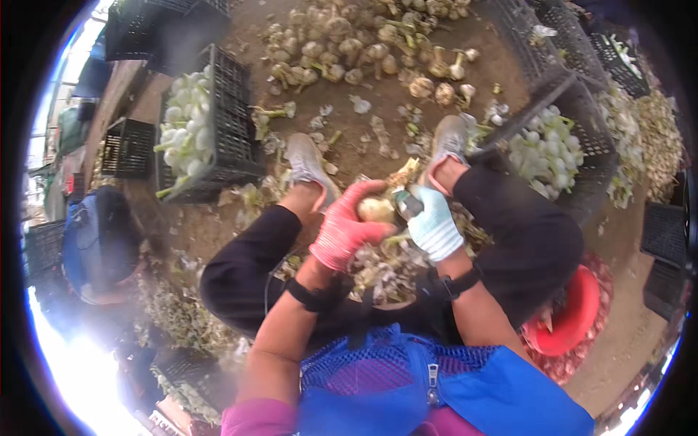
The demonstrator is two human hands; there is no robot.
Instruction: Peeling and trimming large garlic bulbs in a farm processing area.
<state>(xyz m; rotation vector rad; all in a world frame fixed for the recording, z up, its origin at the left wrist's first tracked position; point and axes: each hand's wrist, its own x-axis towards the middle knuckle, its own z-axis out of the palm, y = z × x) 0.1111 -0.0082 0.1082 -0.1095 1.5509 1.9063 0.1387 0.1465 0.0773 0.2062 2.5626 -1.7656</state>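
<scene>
In a red glove, my left hand [353,223] grips a pale garlic bulb [376,210] between thumb and fingers. A dry, yellowish stem [404,173] rises from the bulb towards the upper right. My right hand [433,220], in a light blue and white glove, is closed around a small dark tool [409,205] right beside the bulb; its working end is too hidden to tell its kind. Both hands are between my knees, above a heap of loose garlic skins and trimmings [384,267].
Unpeeled garlic bulbs [349,46] lie piled on the dirt floor ahead. Black plastic crates [232,120] of cleaned white bulbs [188,125] stand left and right. A red bucket [567,316] is beside my right knee. Another person [101,245] sits at the far left.
</scene>
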